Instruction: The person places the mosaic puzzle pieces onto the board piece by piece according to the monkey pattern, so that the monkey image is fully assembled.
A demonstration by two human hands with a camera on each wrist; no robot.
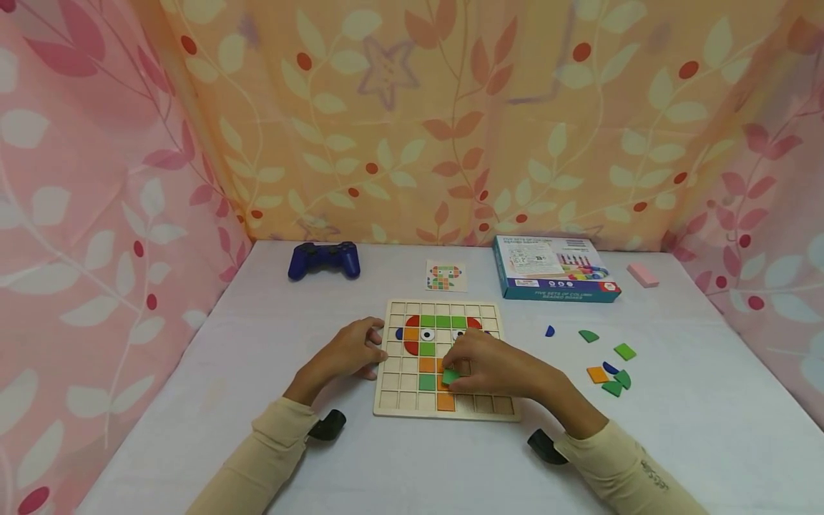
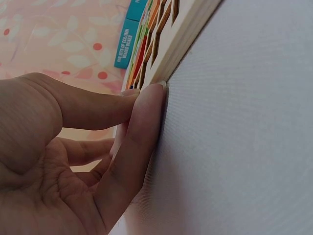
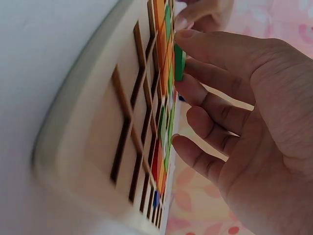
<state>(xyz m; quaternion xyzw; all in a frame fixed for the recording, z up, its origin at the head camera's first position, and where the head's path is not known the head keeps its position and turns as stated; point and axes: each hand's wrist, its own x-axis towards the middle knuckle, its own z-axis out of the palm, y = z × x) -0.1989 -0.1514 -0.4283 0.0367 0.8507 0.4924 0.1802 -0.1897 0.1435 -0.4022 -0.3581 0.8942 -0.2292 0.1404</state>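
A wooden grid board [image 1: 389, 402] lies in the middle of the table, partly filled with orange, green, red and blue flat pieces that make a figure. My left hand [image 1: 347, 349] holds the board's left edge; in the left wrist view its thumb and a finger meet at the wooden rim [image 2: 183, 41]. Over the lower middle cells, my right hand [image 1: 492, 363] pinches a green tile [image 1: 450, 376] between thumb and fingers. The right wrist view shows this green tile [image 3: 179, 62] tilted, close above the grid. The right hand hides part of the figure's right side.
Several loose green, blue and orange pieces lie right of the board, among them an orange square [image 1: 597, 375]. Behind the board are a pattern card [image 1: 446, 275], a boxed game [image 1: 556, 268], a blue game controller [image 1: 324, 260] and a pink block [image 1: 642, 275]. Patterned curtains surround the table.
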